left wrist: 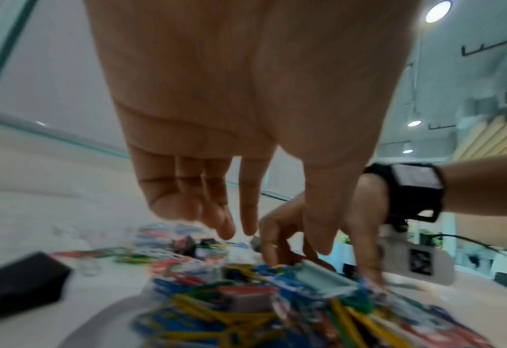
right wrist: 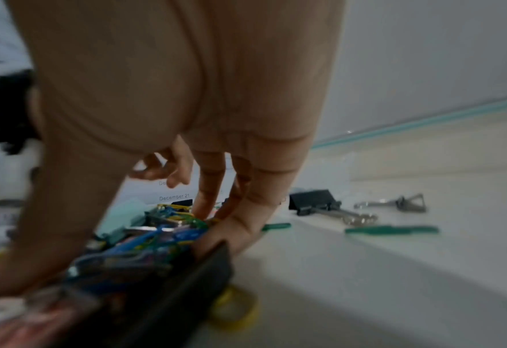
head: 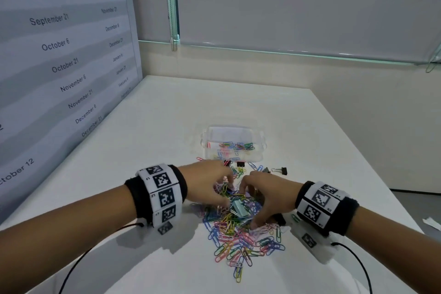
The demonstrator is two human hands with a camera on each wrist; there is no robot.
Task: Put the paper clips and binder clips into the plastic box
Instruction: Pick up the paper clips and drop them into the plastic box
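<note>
A heap of coloured paper clips [head: 238, 234] lies on the white table [head: 148, 131], with a pale green binder clip [head: 239, 207] on top. The clear plastic box [head: 259, 137] stands behind the heap and holds several paper clips. My left hand [head: 228, 192] hovers over the heap's far left; its fingers [left wrist: 225, 223] hang relaxed and hold nothing. My right hand [head: 248, 207] digs thumb and fingers [right wrist: 207, 202] into the heap and grips a bunch of clips [right wrist: 145, 244] beside the pale green binder clip [left wrist: 324, 277]. Black binder clips [head: 241, 164] lie before the box.
Another black binder clip [head: 282, 170] and a grey one [right wrist: 407, 203] lie right of the heap; one black clip [left wrist: 26, 282] lies to its left. A wall panel printed with dates [head: 59, 55] borders the table's left side. The table's right edge [head: 372, 174] is close.
</note>
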